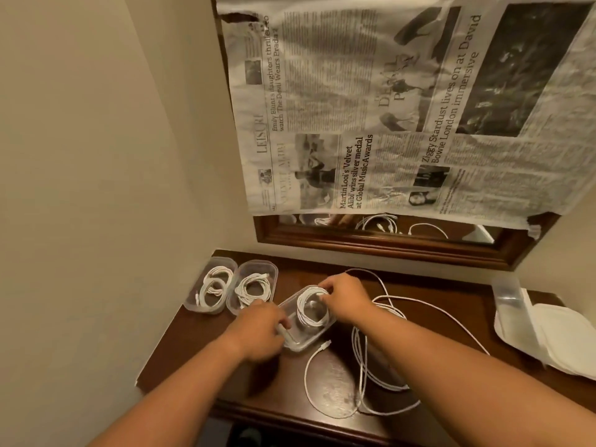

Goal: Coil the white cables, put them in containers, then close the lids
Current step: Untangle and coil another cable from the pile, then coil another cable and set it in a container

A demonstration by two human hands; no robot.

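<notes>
A clear plastic container [301, 345] stands in the middle of the dark wooden table [193, 343]. A coiled white cable [311, 309] lies inside it. My right hand [346, 300] reaches over the container's far edge and pinches the coil at its top. My left hand [263, 329] grips the container's near left rim. Two more clear containers stand at the back left, each holding a coiled white cable: the left one [211, 287] and the right one [254, 287]. Loose white cables [364, 369] sprawl over the table under my right forearm.
A stack of white lids [567, 343] and an empty clear container [509, 293] sit at the table's right end. A wood-framed mirror [387, 243] covered with newspaper [387, 108] hangs behind the table. A beige wall borders the left side.
</notes>
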